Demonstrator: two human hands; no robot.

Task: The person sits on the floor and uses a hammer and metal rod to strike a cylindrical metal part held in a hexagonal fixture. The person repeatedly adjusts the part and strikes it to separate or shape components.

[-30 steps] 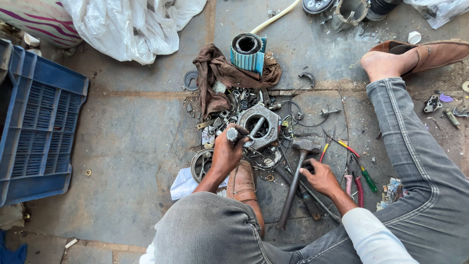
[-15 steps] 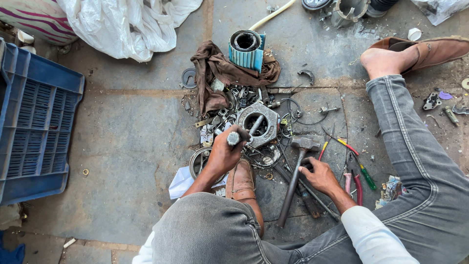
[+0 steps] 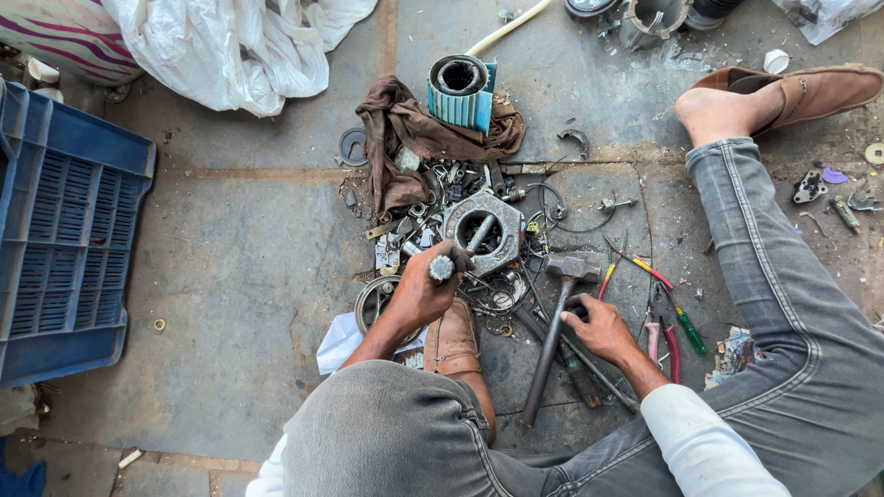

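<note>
My left hand [image 3: 422,293] fingers clamp a metal shaft [image 3: 443,268], lower end hidden | right hand [image 3: 600,327] fingers curled by hammer [image 3: 556,324], grip unclear.

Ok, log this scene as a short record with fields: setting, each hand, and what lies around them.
Setting: a person sits on a stone floor, legs spread, seen from above
Left hand: closed around a metal shaft that runs into a grey metal housing
Right hand: resting on the floor tools, fingers at the handle of a hammer
Nearby: brown rag, ribbed teal cylinder, pliers, screwdrivers
Left side: blue plastic crate
</note>
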